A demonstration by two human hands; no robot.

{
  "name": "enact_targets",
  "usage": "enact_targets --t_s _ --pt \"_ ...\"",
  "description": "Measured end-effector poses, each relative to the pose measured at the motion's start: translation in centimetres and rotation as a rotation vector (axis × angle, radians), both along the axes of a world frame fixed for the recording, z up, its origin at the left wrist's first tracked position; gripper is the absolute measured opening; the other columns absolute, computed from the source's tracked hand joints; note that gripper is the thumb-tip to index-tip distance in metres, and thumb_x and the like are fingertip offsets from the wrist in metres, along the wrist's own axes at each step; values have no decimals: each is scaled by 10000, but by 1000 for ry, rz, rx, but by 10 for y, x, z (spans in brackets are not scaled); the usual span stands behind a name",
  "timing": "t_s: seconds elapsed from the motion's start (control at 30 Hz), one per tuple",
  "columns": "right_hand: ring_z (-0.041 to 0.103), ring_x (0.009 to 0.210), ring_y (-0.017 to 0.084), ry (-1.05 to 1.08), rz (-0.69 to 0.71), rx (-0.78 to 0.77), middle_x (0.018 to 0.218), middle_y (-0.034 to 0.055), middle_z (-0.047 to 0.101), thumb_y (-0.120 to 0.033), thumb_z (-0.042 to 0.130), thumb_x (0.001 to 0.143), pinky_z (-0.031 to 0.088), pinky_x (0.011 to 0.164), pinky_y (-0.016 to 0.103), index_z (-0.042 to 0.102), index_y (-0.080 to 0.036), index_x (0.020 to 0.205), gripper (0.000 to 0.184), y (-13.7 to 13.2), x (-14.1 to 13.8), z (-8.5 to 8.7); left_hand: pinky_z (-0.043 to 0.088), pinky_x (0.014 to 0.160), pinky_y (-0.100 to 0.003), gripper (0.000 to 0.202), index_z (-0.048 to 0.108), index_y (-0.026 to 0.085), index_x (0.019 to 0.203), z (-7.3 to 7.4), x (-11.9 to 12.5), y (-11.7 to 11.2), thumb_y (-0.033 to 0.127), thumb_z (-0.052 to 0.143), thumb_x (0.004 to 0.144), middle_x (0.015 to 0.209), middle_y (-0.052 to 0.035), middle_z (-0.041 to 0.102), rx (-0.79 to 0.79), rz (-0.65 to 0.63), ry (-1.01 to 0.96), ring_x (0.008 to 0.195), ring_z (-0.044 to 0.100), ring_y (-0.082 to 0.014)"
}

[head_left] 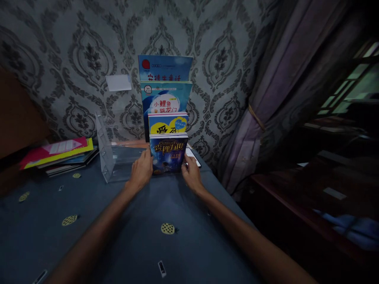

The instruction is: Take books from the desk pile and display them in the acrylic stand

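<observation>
Books (pixel 167 100) stand at the centre of my view in four rising rows, tallest at the back, before a grey wall (pixel 225 59) patterned with dark scrolls. Below I see a blue-grey tabletop (pixel 142 244), and on the right a purplish curtain (pixel 266 86) tied back. Just left of the rows, a clear plastic stand (pixel 104 156) shows its side panel; farther left lies a flat pile of booklets (pixel 59 153), pink and yellow on top. Among the upright ones, a blue book (pixel 166 68) is rearmost, then a teal book (pixel 166 94), a yellow-and-blue book (pixel 167 125), and lowest in front a dark blue book (pixel 168 156). My left hand (pixel 142 167) has its fingers closed on that front book's left edge; my right hand (pixel 192 173) grips its right edge. A pale rectangle (pixel 119 83) shows against the wall. Near my right hand lies a phone (pixel 193 157), screen lit. Smallest are yellow pineapple prints (pixel 167 228) on the tabletop
</observation>
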State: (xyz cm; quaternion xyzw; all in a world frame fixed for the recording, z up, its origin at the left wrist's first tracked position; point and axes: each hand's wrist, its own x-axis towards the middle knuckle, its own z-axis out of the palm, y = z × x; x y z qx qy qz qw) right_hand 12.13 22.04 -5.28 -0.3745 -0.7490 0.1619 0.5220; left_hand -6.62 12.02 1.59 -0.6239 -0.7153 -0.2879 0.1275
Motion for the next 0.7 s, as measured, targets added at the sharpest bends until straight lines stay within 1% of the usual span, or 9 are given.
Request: enact_targets --t_s 0.13,0.23,0.33,0.4,0.47,0.53,0.63,0.7 --pt "579 1108 287 -20 22 7 1144 122 612 -162 471 835 499 1028 500 545 -212 1429 602 -2 3 -5 530 803 -355 419 437 147 1430 6 2 -5 207 396 1017 1199 -146 679 -64 26 30 1003 702 -286" --pt "559 1195 277 -38 42 18 1243 126 603 -158 463 858 455 1098 504 506 -208 1459 604 -9 5 -9 534 843 -371 479 373 134 1494 10 4 -9 210 391 1021 1281 -155 654 -121 44 37 1065 689 -296" --pt "481 1338 278 -47 42 31 1404 139 534 -165 449 891 373 1179 521 446 -195 1499 608 -20 6 -16 537 881 -392 506 350 142 1517 13 5 -12 203 390 1016 1322 -149 643 -150 43 27 1113 677 -307" --pt "438 1395 274 -62 55 19 1474 146 482 -170 441 909 347 1204 514 427 -184 1512 603 -30 5 -22 537 900 -409 522 336 143 1528 13 4 -13 198 386 1011 1334 -147 641 -154 34 21 1133 671 -313" --pt "433 1410 267 -85 85 0 1496 147 464 -165 444 913 348 1211 497 433 -181 1511 598 -40 4 -27 536 916 -421 536 323 140 1535 12 3 -13 193 382 1005 1356 -152 630 -151 21 23 1147 665 -318" --pt "458 1396 262 -121 130 -20 1482 144 482 -150 454 909 369 1201 487 463 -188 1493 585 -51 2 -30 535 926 -430 554 302 135 1544 9 1 -13 192 379 998 1369 -159 623 -140 11 32 1158 659 -322" --pt "513 1346 258 -195 217 -40 1431 143 534 -132 459 917 418 1164 482 530 -198 1440 532 -66 0 -28 535 940 -440 577 268 109 1551 1 -4 -15 198 375 991 1378 -176 614 -101 -17 57 1201 632 -326" --pt "541 1313 250 -247 278 -40 1400 136 561 -123 462 926 446 1138 467 570 -204 1402 495 -75 0 -25 530 957 -444 558 308 92 1525 -5 -10 -17 201 381 983 1368 -184 614 -67 -41 93 1230 606 -326"
